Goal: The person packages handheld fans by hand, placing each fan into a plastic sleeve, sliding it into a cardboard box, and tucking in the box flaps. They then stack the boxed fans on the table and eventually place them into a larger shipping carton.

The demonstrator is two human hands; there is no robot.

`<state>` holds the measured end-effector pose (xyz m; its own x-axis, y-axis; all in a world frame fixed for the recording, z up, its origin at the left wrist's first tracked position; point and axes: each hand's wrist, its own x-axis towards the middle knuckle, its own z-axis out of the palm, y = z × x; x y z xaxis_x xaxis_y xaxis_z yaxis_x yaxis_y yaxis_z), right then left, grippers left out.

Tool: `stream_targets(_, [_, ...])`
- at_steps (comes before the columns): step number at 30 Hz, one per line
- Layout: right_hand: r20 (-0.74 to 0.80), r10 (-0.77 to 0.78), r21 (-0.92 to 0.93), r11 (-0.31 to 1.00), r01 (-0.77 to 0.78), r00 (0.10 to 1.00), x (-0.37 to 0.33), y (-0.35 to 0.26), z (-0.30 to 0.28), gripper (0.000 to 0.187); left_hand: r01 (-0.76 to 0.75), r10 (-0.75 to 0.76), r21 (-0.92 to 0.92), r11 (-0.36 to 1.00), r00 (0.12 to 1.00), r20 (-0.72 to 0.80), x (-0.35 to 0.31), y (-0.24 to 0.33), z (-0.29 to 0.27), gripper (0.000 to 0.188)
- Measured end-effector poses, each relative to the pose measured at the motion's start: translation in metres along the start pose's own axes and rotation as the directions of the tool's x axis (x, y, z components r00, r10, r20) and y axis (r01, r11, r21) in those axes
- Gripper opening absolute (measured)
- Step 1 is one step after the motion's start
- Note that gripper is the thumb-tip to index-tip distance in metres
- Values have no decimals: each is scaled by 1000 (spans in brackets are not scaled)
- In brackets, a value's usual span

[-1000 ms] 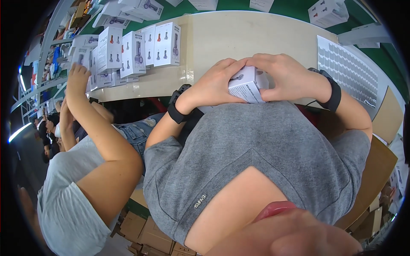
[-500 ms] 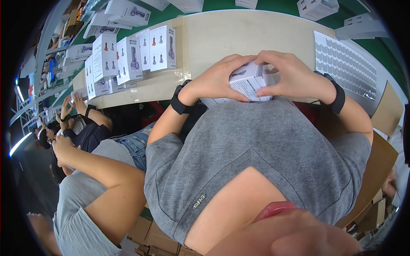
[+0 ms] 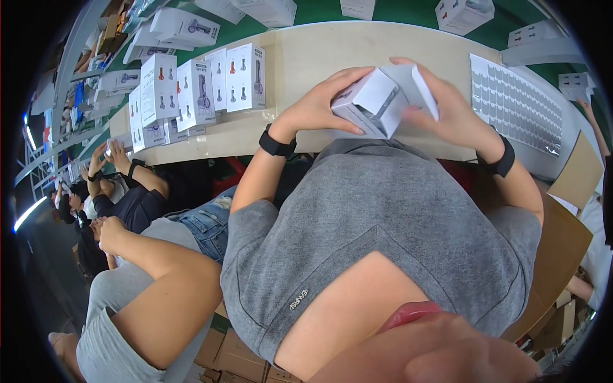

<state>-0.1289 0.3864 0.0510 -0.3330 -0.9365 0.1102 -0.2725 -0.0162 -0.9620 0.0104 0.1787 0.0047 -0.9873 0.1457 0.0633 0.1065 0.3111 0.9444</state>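
Note:
A small white printed carton (image 3: pixel 368 101) is held over the near edge of the table, tilted, with its end open and a flap (image 3: pixel 418 91) standing out to the right. My left hand (image 3: pixel 322 105) wraps round the carton's left side, fingers along the far edge and thumb along the near one. My right hand (image 3: pixel 450 108) is at the open end, its fingers behind the raised flap and its thumb in front, slightly blurred. What lies inside the carton is mostly in shadow.
Several similar cartons (image 3: pixel 196 96) stand together on the table's left part. At the right lies a sheet of silvery labels (image 3: pixel 516 105). More cartons (image 3: pixel 465 14) stand along the green surface beyond. Co-workers sit at the left, and cardboard (image 3: pixel 555 255) stands by my right side.
The carton's end has come open, with a flap now lifted out. My right hand has shifted right with the flap, while my left hand has moved slightly left, still round the carton.

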Motion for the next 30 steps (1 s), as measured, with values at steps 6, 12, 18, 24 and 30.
stream_targets(6, [36,508,611,670,-421,861,33,51,-6,37,93,-73,131,987,987,-146,10,6,17,67])
stream_targets(12, [-300,-546,-569,761,314,782,25,25,10,39,198,-120,131,971,885,-450,11,-10,8,30])
stream_targets(18, [332,-424,-780,378,498,843,12,30,25,37,289,-184,266,920,916,-358,19,-6,0,25])
stream_targets(24, [110,-479,-746,539,391,871,-36,60,18,30,195,172,541,818,815,-554,15,-11,11,20])
stream_targets(30, [-30,-494,-721,613,323,869,-35,53,25,24,-145,528,820,554,823,-211,23,15,39,19])
